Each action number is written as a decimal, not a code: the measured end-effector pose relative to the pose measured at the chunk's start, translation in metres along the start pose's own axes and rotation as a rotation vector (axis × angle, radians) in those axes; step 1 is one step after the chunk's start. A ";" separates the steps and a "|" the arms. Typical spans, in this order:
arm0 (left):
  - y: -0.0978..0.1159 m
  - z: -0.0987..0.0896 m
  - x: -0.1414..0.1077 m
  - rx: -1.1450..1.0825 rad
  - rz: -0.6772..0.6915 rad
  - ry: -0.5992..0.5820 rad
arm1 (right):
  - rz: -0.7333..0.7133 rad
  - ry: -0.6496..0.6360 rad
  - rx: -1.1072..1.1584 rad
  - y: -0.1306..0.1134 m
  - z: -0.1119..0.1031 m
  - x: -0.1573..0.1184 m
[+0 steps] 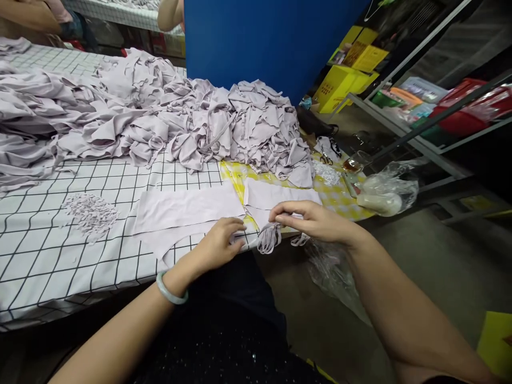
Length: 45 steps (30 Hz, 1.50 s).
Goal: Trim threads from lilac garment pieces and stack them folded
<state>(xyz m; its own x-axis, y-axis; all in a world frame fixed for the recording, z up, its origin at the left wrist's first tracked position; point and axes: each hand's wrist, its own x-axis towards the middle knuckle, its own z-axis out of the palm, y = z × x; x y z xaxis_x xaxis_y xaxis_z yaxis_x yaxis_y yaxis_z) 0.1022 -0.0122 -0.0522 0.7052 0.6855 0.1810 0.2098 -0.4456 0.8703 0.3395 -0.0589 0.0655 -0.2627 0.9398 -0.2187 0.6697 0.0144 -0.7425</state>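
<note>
Single view, head-worn camera. Vantage: above the wearer's dark, glitter-flecked top (224, 346), seen close at bottom centre. Facing: forward and down, across a white cloth table cover with black grid lines (24, 234). The bare left hand (219, 242) and bare right hand (310, 218) sit near mid-frame, at middle range. Farther off, at top: a tall, flat blue panel (260, 42). Wide field; a grey metal rack (400, 129) slants at right.
</note>
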 end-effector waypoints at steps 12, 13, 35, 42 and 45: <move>0.019 0.006 0.025 -0.719 -0.295 0.232 | 0.197 0.309 0.686 0.028 0.075 0.026; 0.017 0.008 0.021 -0.669 -0.267 0.255 | 0.203 0.261 0.834 0.029 0.085 0.027; 0.014 -0.015 -0.021 -0.408 -0.379 0.090 | 0.248 0.198 0.603 -0.005 0.141 0.012; -0.045 -0.044 -0.001 0.352 0.027 0.120 | 0.507 0.269 0.908 0.000 0.145 0.053; -0.060 -0.045 0.007 0.421 0.029 0.080 | 0.571 0.265 1.021 -0.002 0.145 0.076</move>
<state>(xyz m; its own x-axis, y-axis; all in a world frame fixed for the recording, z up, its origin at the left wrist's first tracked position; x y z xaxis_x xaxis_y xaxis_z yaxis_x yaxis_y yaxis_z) 0.0644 0.0451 -0.0829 0.6637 0.7042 0.2521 0.4602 -0.6502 0.6045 0.2171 -0.0373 -0.0415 0.1241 0.7653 -0.6316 -0.2480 -0.5924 -0.7665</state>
